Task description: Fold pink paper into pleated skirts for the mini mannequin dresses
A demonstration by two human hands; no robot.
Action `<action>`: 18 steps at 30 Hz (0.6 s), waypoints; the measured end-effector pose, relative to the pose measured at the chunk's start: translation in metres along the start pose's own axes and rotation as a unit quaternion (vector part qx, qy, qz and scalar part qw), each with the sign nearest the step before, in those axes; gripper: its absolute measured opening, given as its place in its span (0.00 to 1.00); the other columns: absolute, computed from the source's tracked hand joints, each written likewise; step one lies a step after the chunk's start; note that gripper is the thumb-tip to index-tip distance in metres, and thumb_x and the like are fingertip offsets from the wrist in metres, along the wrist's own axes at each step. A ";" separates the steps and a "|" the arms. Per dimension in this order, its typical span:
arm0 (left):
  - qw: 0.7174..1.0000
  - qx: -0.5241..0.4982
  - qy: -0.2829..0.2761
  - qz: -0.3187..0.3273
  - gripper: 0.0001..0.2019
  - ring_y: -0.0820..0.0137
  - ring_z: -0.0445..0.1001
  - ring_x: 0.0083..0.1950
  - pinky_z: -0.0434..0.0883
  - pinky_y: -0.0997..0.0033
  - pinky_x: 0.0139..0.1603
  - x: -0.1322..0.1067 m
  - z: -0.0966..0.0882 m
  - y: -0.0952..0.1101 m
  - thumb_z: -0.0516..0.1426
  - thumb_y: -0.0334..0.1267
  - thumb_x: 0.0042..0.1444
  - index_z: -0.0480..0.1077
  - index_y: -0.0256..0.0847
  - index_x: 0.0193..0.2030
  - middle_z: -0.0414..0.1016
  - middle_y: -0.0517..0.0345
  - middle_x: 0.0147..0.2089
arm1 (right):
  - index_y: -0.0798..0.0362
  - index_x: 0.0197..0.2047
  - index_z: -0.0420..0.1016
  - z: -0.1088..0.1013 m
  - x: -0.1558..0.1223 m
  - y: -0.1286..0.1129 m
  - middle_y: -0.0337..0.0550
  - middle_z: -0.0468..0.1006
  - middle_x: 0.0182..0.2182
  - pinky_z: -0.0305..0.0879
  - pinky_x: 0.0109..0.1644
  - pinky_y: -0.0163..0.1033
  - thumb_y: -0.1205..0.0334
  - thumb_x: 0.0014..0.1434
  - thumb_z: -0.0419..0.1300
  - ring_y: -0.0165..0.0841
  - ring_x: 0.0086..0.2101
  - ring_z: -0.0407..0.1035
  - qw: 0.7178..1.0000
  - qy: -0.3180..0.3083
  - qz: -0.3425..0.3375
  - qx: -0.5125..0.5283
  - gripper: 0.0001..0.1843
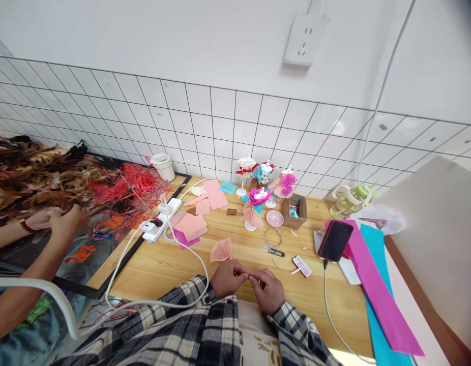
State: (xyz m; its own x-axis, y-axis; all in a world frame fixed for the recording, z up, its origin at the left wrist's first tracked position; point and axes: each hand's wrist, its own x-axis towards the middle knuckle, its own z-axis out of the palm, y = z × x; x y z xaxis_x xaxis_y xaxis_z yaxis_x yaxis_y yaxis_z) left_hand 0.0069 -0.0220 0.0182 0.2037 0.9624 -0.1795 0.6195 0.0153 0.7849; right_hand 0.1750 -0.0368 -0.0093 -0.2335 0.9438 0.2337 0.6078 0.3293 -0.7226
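My left hand [227, 278] is closed in a pinch at the table's front. Close by, my right hand [269, 292] is pinched too, its fingertips nearly meeting the left ones. Whatever lies between the fingertips is too small to make out. A peach pleated paper fan [221, 250] lies just beyond my left knuckles; whether they touch it I cannot tell. Farther back stand several small dress-form figures dressed in crepe paper, one with a peach pleated skirt [252, 215]. Thread snips [273, 251] and a ring of thin wire [272, 237] lie right of the fan.
Peach paper sheets [190, 226] lie at left, near a white power strip [162, 221] with trailing cables. A pink dish [274, 218], cardboard box [294, 213], phone [336, 241] and magenta paper strip [384, 290] are rightward. Another person's hands [63, 222] work at far left among feathers.
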 end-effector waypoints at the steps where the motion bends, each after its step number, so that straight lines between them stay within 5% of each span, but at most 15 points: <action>1: 1.000 0.000 0.004 0.004 0.09 0.73 0.71 0.30 0.66 0.76 0.32 0.000 0.000 0.001 0.56 0.37 0.49 0.77 0.38 0.26 0.75 0.59 0.27 | 0.51 0.34 0.80 0.000 0.000 0.000 0.42 0.74 0.23 0.65 0.26 0.33 0.56 0.60 0.54 0.29 0.22 0.67 1.000 -0.003 -0.002 -0.001 0.15; 7: 1.000 -0.005 0.010 0.011 0.09 0.74 0.70 0.29 0.65 0.77 0.32 0.002 -0.004 0.006 0.55 0.34 0.49 0.77 0.38 0.27 0.75 0.59 0.27 | 0.50 0.37 0.81 -0.001 0.001 -0.004 0.42 0.76 0.25 0.65 0.28 0.32 0.56 0.59 0.54 0.28 0.23 0.67 1.000 0.001 0.004 0.013 0.14; 18: 0.997 -0.033 0.027 0.057 0.15 0.73 0.70 0.29 0.65 0.76 0.31 0.003 -0.013 0.016 0.53 0.45 0.53 0.75 0.40 0.25 0.74 0.58 0.25 | 0.51 0.31 0.80 -0.007 0.013 -0.013 0.41 0.75 0.23 0.63 0.26 0.31 0.56 0.56 0.57 0.27 0.21 0.65 0.989 0.066 0.062 0.116 0.12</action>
State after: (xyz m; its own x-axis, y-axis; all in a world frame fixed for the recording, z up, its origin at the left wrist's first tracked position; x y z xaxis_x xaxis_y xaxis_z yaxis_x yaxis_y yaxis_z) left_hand 0.0076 -0.0154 0.0375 0.2284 0.9720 -0.0557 0.5433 -0.0798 0.8357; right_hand 0.1690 -0.0284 0.0075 -0.0572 0.9771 0.2052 0.4316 0.2095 -0.8774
